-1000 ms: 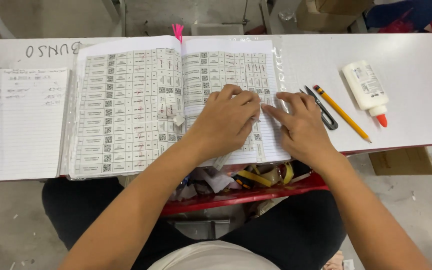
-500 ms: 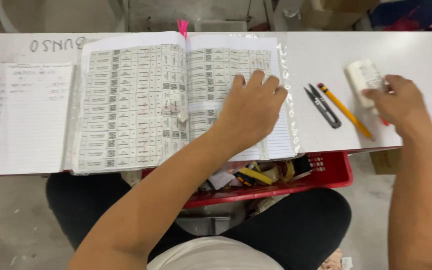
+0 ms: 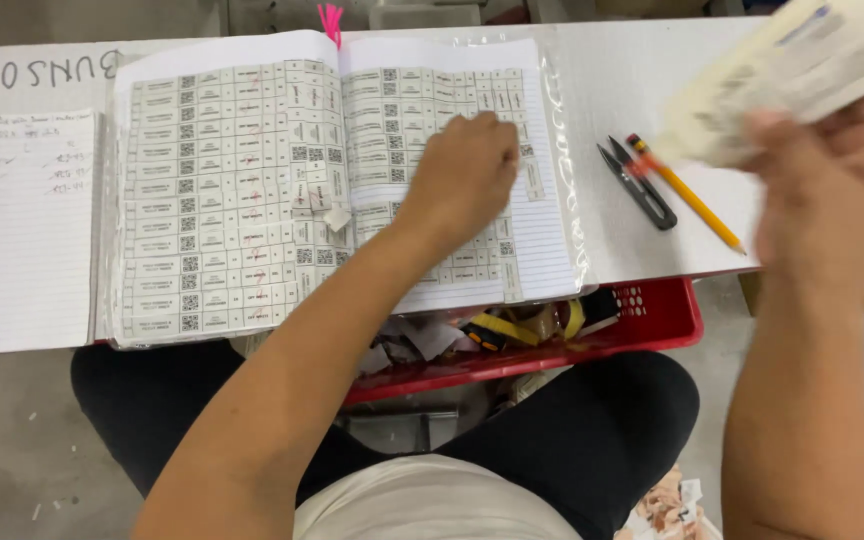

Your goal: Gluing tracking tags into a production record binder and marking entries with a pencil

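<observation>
Your left hand is down on the book, knuckles curled, fingertips pressing the right-hand page. It isn't clasping anything; it's pinning the paper flat so the spread stays open and the small labels under it don't lift. Both pages are covered in rows of little printed labels, and a few loose ones sit near the spine, just left of your wrist.

Your right hand is up off the table and close to the camera, wrapped tight round a white glue bottle. The bottle is blurred, so it's on the move. Its orange tip points down and to the left, toward the page you're holding, while the body runs up and right out of your fist. You've got it by the middle to lower part, with the nozzle end well clear of your fingers.

Between the bottle tip and the book lie black snips and a yellow pencil, side by side on the white table, both untouched. They look to lie just under the tip.

A lined notebook lies open at the far left, well apart from both hands. A red basket of scraps sits under the table edge, over your lap.
</observation>
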